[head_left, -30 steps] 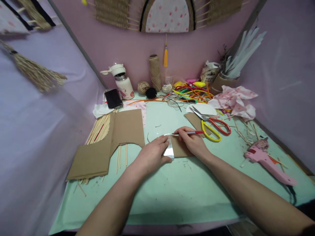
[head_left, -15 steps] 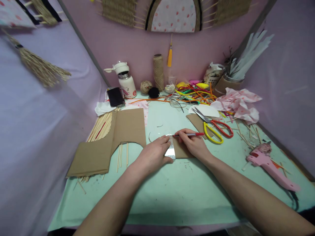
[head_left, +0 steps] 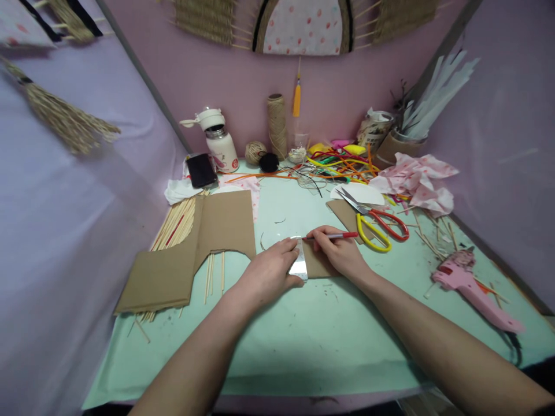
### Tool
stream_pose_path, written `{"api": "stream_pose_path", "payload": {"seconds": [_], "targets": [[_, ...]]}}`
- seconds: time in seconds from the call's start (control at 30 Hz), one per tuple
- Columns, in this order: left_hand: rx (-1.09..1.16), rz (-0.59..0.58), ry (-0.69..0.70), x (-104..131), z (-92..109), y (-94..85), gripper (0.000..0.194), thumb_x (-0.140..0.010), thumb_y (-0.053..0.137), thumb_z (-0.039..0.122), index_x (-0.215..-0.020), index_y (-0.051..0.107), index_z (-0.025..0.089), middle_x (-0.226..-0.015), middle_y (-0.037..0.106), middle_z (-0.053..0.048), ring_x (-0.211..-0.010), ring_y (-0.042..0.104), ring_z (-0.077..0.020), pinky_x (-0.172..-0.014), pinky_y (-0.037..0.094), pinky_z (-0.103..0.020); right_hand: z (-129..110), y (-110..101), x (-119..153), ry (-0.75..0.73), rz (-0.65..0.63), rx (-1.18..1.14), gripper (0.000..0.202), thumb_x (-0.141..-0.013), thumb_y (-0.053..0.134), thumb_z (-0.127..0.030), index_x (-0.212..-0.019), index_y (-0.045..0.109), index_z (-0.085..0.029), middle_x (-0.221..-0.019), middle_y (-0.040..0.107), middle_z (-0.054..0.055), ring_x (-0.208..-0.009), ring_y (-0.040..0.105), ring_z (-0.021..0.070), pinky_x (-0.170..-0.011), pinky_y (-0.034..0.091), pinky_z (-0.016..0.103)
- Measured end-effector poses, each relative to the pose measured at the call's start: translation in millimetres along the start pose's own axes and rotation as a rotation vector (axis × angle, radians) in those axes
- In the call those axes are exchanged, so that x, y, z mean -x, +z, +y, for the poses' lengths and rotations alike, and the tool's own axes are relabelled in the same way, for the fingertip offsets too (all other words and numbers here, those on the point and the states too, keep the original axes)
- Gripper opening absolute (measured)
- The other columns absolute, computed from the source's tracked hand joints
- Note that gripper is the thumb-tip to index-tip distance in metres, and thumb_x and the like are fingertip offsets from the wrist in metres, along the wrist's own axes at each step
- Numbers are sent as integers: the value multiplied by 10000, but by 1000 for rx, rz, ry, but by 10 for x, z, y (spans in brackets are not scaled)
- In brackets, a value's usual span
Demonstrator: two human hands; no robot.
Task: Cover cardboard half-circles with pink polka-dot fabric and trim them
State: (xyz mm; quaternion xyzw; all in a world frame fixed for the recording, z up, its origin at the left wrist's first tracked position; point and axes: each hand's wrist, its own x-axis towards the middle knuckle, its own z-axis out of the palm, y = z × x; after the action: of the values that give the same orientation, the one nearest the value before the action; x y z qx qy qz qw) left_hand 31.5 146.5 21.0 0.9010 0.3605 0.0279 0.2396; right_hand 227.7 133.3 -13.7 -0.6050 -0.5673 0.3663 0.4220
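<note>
- Brown cardboard [head_left: 321, 267] lies flat on the worktop [head_left: 277, 346] in front of the person, partly hidden by both hands, with a shiny ruler [head_left: 298, 267] laid along its left side.
- Almost nothing has changed over the last second: the view has drifted slightly, but ruler, cardboard and hands keep the same places relative to one another.
- Left hand [head_left: 275, 267] is laid over the ruler, fingers close together towards its far end and thumb apart near its near end; it appears to press down rather than grip.
- Right hand [head_left: 340, 249] is closed on a red pen [head_left: 344, 235], its point beside the ruler's far end, with no clear travel along the edge. Whether the tip touches the cardboard, or has left a mark, I cannot tell.
- For the work in hand, I take this stillness as a steady hold, the ruler unslipped and the pen lined up.
- Around them, the scissors [head_left: 363, 210] lie beyond the right hand, the pink glue gun [head_left: 470, 290] well to the right, and cut cardboard pieces [head_left: 225, 222] over thin wooden sticks [head_left: 184, 222] to the left, all unmoved.
</note>
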Motion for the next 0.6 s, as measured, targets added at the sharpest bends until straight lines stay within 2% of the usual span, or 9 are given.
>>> {"api": "stream_pose_path", "payload": {"seconds": [0.43,0.6], "targets": [[4,5,1,0,-6,6,513,-814,700,309,-1281,572,141,-1481,463,-138,-1396,392,-289,-1109,409,-423,-16,-9,4,34,-16,-45,315,-902,489,-383,-684,633,-206,-621,638,2,-798,678,203,-738,467,302],[7,12,17,-1,-2,-1,473,-808,705,311,-1243,595,163,-1450,503,-118,-1376,421,-290,-1089,428,-419,13,-10,2,35,-45,-70,368,-909,473,-389,-606,577,-208,-652,657,15,-816,689,199,-728,469,288]]}}
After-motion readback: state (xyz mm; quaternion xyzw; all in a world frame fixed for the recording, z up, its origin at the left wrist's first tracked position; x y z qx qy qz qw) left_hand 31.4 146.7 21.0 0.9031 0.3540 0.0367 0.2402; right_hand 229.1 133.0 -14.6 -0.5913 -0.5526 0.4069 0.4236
